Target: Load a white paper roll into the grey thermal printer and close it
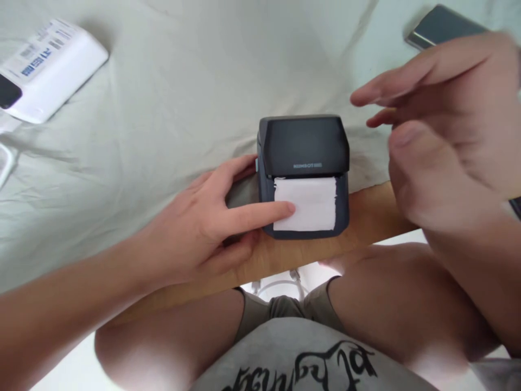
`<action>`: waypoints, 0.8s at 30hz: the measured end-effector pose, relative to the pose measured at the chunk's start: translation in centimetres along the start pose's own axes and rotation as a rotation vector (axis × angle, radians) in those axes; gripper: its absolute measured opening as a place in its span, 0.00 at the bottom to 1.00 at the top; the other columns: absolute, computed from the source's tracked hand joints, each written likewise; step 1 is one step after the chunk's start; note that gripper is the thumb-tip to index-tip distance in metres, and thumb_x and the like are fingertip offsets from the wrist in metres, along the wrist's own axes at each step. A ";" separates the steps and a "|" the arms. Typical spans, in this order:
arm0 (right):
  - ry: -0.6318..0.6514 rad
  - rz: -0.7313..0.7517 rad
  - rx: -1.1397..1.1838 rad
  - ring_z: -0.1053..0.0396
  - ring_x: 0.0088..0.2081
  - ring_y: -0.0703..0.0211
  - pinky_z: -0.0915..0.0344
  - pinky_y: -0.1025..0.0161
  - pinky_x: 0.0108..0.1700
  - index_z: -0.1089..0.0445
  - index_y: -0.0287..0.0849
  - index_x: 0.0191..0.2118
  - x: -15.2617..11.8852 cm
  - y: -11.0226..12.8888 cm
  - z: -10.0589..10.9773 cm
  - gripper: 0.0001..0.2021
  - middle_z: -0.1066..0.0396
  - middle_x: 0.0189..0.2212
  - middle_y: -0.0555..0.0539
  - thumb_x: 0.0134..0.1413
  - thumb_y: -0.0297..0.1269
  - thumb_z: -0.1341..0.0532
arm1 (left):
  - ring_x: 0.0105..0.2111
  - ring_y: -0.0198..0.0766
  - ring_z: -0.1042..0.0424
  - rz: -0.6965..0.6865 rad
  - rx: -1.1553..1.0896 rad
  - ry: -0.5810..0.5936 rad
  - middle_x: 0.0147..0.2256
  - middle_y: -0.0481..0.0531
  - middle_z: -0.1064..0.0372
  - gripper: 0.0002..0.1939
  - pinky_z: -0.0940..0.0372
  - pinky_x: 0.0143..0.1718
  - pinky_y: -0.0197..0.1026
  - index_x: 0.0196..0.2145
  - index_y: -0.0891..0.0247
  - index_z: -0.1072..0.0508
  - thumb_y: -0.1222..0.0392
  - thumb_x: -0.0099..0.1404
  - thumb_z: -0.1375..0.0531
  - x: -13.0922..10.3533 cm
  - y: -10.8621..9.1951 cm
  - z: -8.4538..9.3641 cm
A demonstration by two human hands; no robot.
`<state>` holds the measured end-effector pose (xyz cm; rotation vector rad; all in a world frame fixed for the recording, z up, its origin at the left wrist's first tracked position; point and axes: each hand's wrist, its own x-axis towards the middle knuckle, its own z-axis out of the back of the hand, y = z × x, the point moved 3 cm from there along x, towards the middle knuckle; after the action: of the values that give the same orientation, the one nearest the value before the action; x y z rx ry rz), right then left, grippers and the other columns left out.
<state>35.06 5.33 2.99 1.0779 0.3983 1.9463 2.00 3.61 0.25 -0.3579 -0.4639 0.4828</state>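
A dark label printer [305, 144] with NIIMBOT lettering on its lid sits near the front edge of the cloth-covered table. White label paper [313, 203] with ragged side edges lies over its lower front. My left hand [220, 212] holds the printer at its left side, one finger pressing flat on the paper while others reach along the side wall and the lower corner. To the right of the printer, my right hand [443, 119] is raised in the air, thumb and fingers apart, with nothing seen between them. Its far fingers are partly hidden.
A white device [69, 70] with a printed label lies at the upper left. At the upper right is a dark, shiny-edged flat device [443, 24], partly behind my right hand. The wooden table edge [285, 252] runs before my lap, with a white cable [280, 283] below.
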 end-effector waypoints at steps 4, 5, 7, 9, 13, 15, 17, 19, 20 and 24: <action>0.194 0.245 -0.125 0.15 0.76 0.58 0.15 0.57 0.78 0.19 0.48 0.75 0.1 0.3 -0.1 0.18 0.15 0.74 0.43 0.94 0.43 0.37 | 0.88 0.63 0.29 0.027 -0.002 -0.004 0.91 0.58 0.42 0.37 0.20 0.83 0.72 0.89 0.32 0.36 0.60 0.90 0.41 0.0 -0.1 0.0; 0.220 0.301 -0.188 0.16 0.78 0.57 0.15 0.55 0.81 0.19 0.48 0.77 0.1 0.3 0.0 0.19 0.17 0.77 0.41 0.93 0.42 0.36 | 0.87 0.62 0.28 0.038 0.000 -0.011 0.91 0.59 0.40 0.39 0.20 0.83 0.71 0.91 0.34 0.39 0.59 0.90 0.41 0.0 -0.2 0.0; 0.223 0.393 -0.292 0.17 0.80 0.50 0.15 0.47 0.83 0.20 0.50 0.80 -0.1 0.3 0.3 0.22 0.20 0.80 0.39 0.93 0.43 0.36 | 0.84 0.65 0.24 0.063 0.009 -0.030 0.87 0.64 0.35 0.43 0.18 0.81 0.70 0.94 0.42 0.44 0.59 0.89 0.40 -0.1 -0.4 0.0; 0.203 0.471 -0.340 0.17 0.78 0.45 0.15 0.41 0.80 0.21 0.51 0.82 -0.5 0.6 0.5 0.24 0.18 0.78 0.41 0.93 0.46 0.38 | 0.82 0.69 0.22 0.077 0.028 -0.038 0.85 0.69 0.31 0.44 0.17 0.79 0.70 0.95 0.52 0.47 0.57 0.90 0.40 -0.1 -0.6 0.0; 0.178 0.477 -0.420 0.14 0.75 0.41 0.14 0.37 0.73 0.21 0.48 0.80 -1.3 1.7 0.0 0.25 0.14 0.74 0.44 0.94 0.52 0.40 | 0.82 0.66 0.21 0.092 0.081 -0.016 0.86 0.66 0.31 0.41 0.17 0.80 0.68 0.95 0.51 0.45 0.52 0.91 0.44 0.1 -0.9 0.2; 0.131 0.444 -0.433 0.13 0.73 0.43 0.14 0.37 0.73 0.19 0.51 0.77 -1.6 2.2 -0.2 0.23 0.12 0.70 0.46 0.94 0.53 0.41 | 0.81 0.63 0.20 0.101 0.107 0.001 0.85 0.65 0.30 0.40 0.16 0.79 0.66 0.94 0.50 0.45 0.52 0.91 0.44 0.3 -0.8 0.4; 0.149 0.419 -0.414 0.13 0.73 0.44 0.13 0.39 0.76 0.21 0.57 0.79 -1.9 2.3 -0.3 0.23 0.13 0.71 0.47 0.94 0.53 0.42 | 0.81 0.65 0.20 0.095 0.115 0.032 0.84 0.69 0.28 0.44 0.15 0.78 0.66 0.95 0.55 0.49 0.52 0.90 0.43 0.4 -0.7 0.4; 0.236 0.343 -0.364 0.17 0.80 0.43 0.15 0.37 0.83 0.25 0.61 0.84 -2.2 1.8 -0.1 0.25 0.18 0.79 0.47 0.95 0.52 0.44 | 0.81 0.69 0.20 0.095 0.116 0.039 0.84 0.73 0.29 0.48 0.16 0.79 0.68 0.96 0.62 0.54 0.49 0.90 0.42 0.3 -0.4 0.2; 0.261 0.286 -0.334 0.20 0.83 0.43 0.17 0.35 0.86 0.26 0.62 0.86 -2.4 1.5 0.0 0.26 0.22 0.82 0.46 0.96 0.52 0.46 | 0.81 0.71 0.21 0.116 0.124 0.016 0.84 0.72 0.29 0.48 0.16 0.79 0.68 0.96 0.62 0.54 0.46 0.90 0.42 0.2 -0.3 0.2; 0.266 0.055 -0.233 0.20 0.83 0.44 0.13 0.35 0.83 0.40 0.60 0.94 -2.8 0.1 0.6 0.32 0.26 0.84 0.40 0.98 0.55 0.51 | 0.81 0.71 0.22 0.178 0.145 0.008 0.85 0.67 0.30 0.48 0.18 0.81 0.67 0.97 0.58 0.48 0.41 0.89 0.42 -0.3 0.1 -0.3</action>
<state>36.24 2.95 1.96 0.6900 0.2776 2.1330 1.85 3.46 -0.15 -0.2623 -0.3881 0.6834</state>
